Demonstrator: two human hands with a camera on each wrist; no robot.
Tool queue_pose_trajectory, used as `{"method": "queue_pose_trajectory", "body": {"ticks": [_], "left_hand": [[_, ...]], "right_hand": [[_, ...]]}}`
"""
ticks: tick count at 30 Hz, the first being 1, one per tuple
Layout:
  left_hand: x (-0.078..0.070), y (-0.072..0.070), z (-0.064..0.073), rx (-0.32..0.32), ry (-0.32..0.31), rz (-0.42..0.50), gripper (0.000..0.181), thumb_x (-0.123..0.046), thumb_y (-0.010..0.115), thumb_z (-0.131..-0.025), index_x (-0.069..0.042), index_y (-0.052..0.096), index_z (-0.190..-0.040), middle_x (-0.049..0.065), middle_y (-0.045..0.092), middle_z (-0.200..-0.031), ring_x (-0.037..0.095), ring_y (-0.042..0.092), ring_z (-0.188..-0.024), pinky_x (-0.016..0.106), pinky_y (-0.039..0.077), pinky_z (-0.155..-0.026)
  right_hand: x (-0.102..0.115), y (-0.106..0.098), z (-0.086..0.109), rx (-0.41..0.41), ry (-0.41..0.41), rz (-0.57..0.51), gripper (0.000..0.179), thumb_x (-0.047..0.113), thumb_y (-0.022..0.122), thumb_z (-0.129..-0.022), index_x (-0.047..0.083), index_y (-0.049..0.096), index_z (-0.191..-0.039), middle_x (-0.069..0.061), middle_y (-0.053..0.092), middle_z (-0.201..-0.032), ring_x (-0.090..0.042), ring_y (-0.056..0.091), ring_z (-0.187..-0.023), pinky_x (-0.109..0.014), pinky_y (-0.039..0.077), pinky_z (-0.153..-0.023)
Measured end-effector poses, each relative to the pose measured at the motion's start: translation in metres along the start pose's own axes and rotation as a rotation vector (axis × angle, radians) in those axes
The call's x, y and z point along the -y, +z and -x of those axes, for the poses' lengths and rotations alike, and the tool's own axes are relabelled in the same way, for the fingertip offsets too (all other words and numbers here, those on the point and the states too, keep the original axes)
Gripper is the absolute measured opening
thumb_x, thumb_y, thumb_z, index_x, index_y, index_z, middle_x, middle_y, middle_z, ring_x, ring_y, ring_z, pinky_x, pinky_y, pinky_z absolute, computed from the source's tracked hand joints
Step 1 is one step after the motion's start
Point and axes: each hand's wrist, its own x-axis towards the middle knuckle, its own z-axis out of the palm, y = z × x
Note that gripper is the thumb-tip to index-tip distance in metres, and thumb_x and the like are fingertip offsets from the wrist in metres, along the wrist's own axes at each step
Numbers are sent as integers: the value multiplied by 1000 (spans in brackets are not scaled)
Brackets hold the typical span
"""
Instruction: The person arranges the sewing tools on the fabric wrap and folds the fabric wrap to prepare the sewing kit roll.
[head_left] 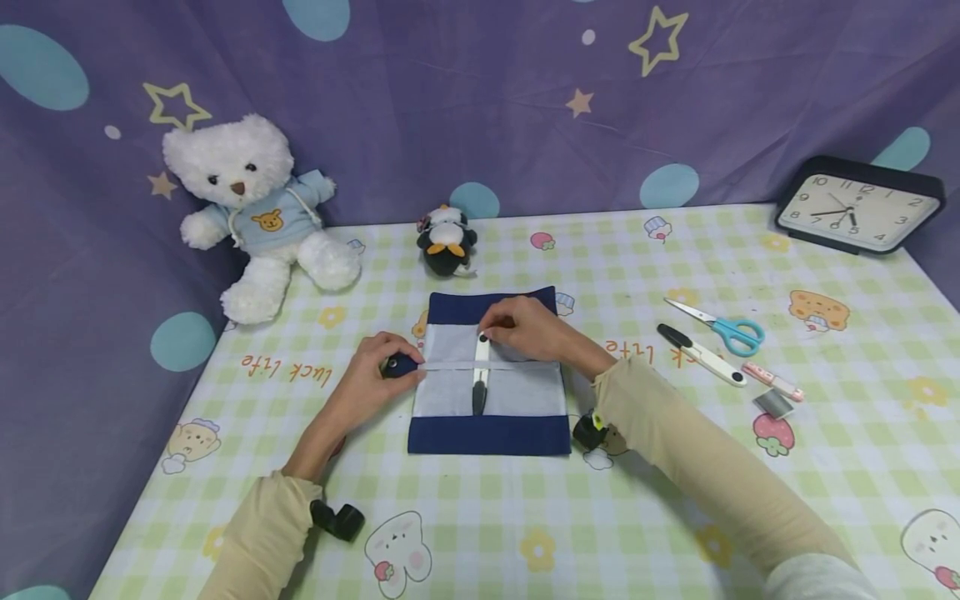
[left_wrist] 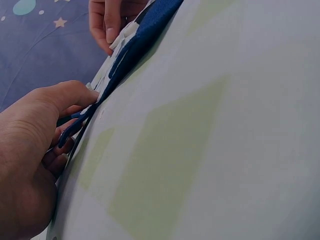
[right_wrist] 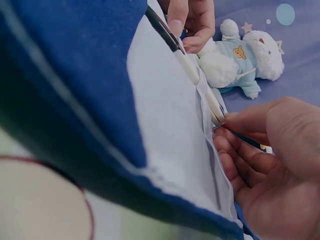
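We had the right hand (head_left: 528,329) pinched, thumb against fingers, on the upper end of a white tool with a black end (head_left: 481,385). We had the left hand (head_left: 371,375) clamped on the left edge of the cloth pouch (head_left: 487,436), near the end of its elastic band (head_left: 450,365), with a dark blue tab (head_left: 400,365) between thumb and fingers. We saw the pouch lying open and flat on the table, between both hands: pale lining, blue strips along top and bottom. We saw the tool running up and down across the middle of the lining, the band crossing over it.

Progress, our read: one tool was under the band but not yet let go, so we'd call it early. Outside the pouch, well apart to the right, we counted scissors with blue handles (head_left: 738,335), a second black-and-white tool (head_left: 703,356), a pink-and-white piece (head_left: 772,381) and a small grey piece (head_left: 774,404), all loose on the tablecloth (head_left: 540,500). We saw the pouch unfolded, so closing it was also undone.
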Motion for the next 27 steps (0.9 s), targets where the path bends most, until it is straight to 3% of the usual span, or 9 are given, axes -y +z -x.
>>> {"method": "queue_pose_trajectory", "body": {"ticks": [14,27], "left_hand": [[-1,0,1,1,2,1,13,-9,81,-91,-13,74,-100,9,62,-117,32,47,-115,50,40,-92],[1,0,1,-3,18,11,13,-8,81,-91,-13,74,-100,9,62,-117,32,47,-114,50,40,-91]], "right_hand": [[1,1,3,21,-29,11,15,5,63,-103,4,77,-109,-5,70,-103,-16,59,-81,-32,48,-71],[0,-1,6,-5,-23,-3,16,10,64,-104,7,77,-112,-2,72,-105,-14,64,-88,-33,53,-78]]}}
